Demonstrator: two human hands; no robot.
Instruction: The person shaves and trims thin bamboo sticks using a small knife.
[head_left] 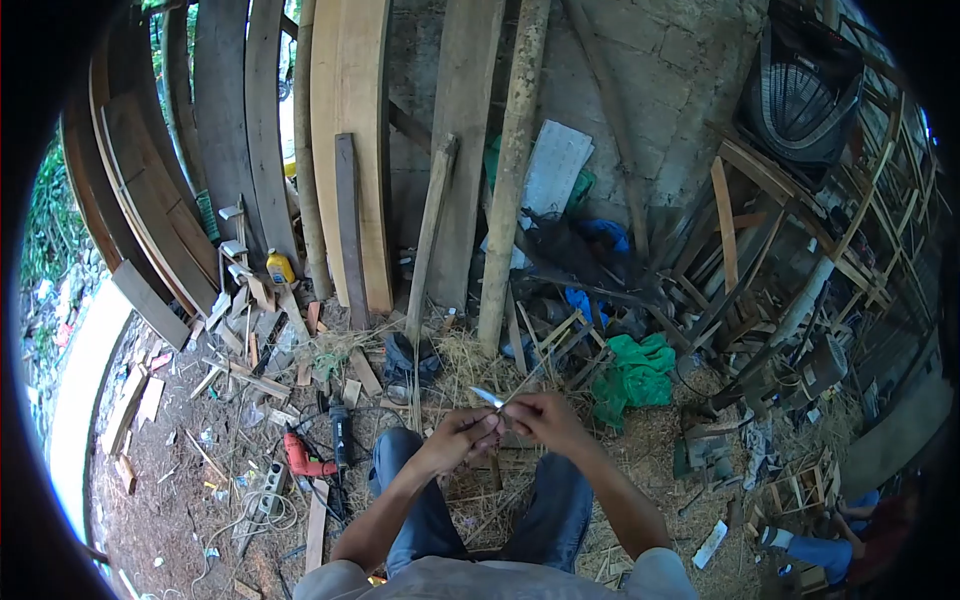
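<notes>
In the lower middle of the frame, the person's two bare hands meet above the gap between the knees of the blue jeans (pixel 545 505). The right hand (pixel 545 420) has its fingers bent and pinched closed, with a small knife-like tool with a pale, shiny blade (pixel 487 397) at their tips; the blade points toward the upper left, and the grip is hidden by the fingers. The left hand (pixel 462 441) is just beside it, fingers curled in and thumb drawn against them; whatever lies between them is too small to tell, though it may be a thin strip.

Dry straw-coloured shavings (pixel 465 365) litter the ground beyond the hands. At lower left, a red power drill (pixel 305 456) lies next to a black and grey power tool (pixel 341 436), with a white power strip (pixel 271 487) to their left. A crumpled green plastic bag (pixel 637 375) lies right of centre, and a yellow plastic bottle (pixel 280 267) stands among wood offcuts at left. Tall wooden planks (pixel 350 150) lean upright across the upper left and middle. A black-framed fan (pixel 800 100) is at upper right. At the lower right edge, another person (pixel 850 545) is partly visible.
</notes>
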